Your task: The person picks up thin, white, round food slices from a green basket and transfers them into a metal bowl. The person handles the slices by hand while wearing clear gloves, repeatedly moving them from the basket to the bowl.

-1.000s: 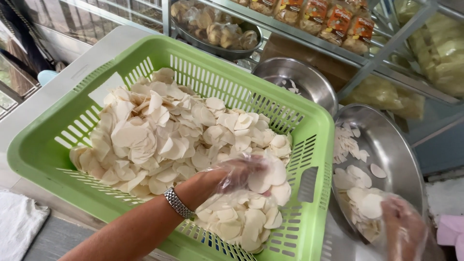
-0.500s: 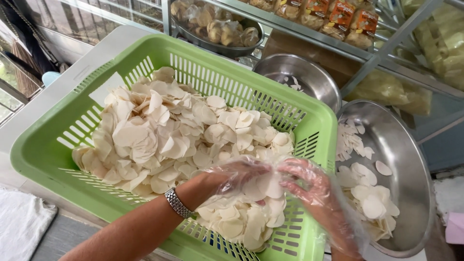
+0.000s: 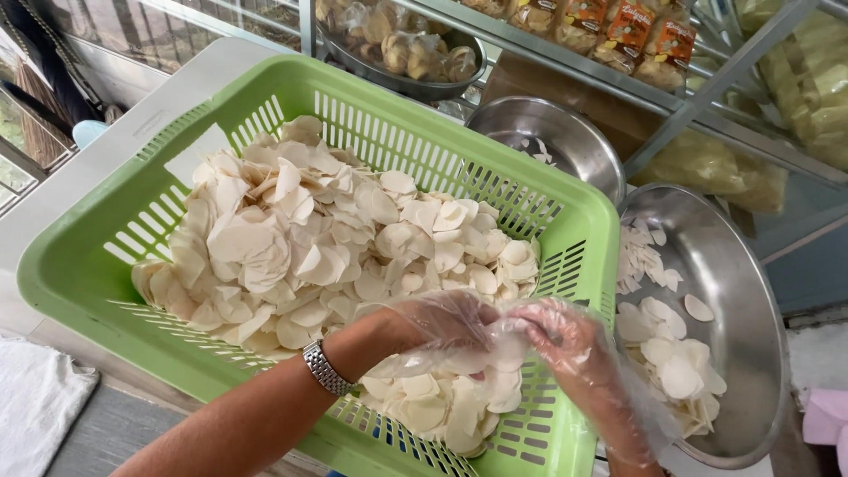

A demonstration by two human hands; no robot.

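A green slotted plastic basket (image 3: pixel 115 238) is heaped with several thin white raw chips (image 3: pixel 291 238). My left hand (image 3: pixel 437 329), in a clear plastic glove with a metal watch at the wrist, rests over the chips at the basket's near right corner and grips a few of them. My right hand (image 3: pixel 565 349), also gloved, meets it there, fingers pinching at the same chips. To the right a large steel bowl (image 3: pixel 751 300) holds more white chips (image 3: pixel 676 367).
A smaller steel bowl (image 3: pixel 552 132) sits behind the basket. A metal-framed glass shelf (image 3: pixel 707 88) at the back holds a tray of bagged snacks (image 3: pixel 397 49) and orange packets. A white cloth (image 3: pixel 31 402) lies at the lower left.
My right hand has come from the steel bowl at the right over the basket's rim to join my left hand on the chips. The left hand has stayed in place.
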